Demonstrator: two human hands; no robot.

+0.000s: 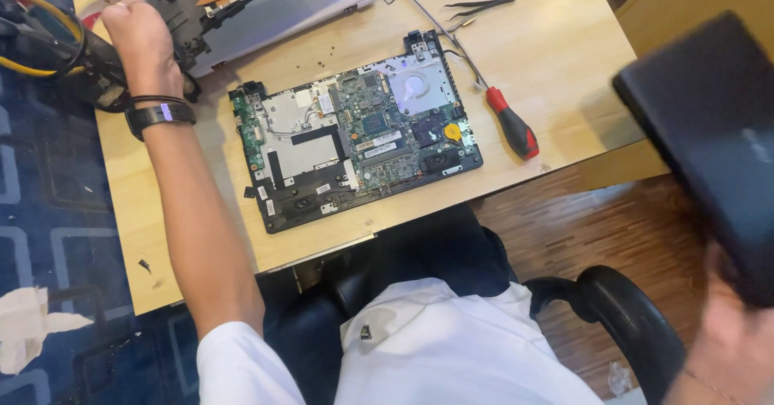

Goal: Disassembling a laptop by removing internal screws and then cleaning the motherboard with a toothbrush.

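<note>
1. A light wooden table [556,42] carries the work
2. An opened laptop base [355,143] lies mid-table, its circuit board bared; a red-handled screwdriver [508,123] lies just right of it
3. Black tweezers [481,5] lie near the far edge; a grey panel [282,6] lies far left

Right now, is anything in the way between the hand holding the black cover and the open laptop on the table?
Nothing visible blocks it. The right hand holds the black cover off to the table's right side, blurred. Between it and the open laptop base lies only the red-handled screwdriver, flat on the wooden table.
</note>
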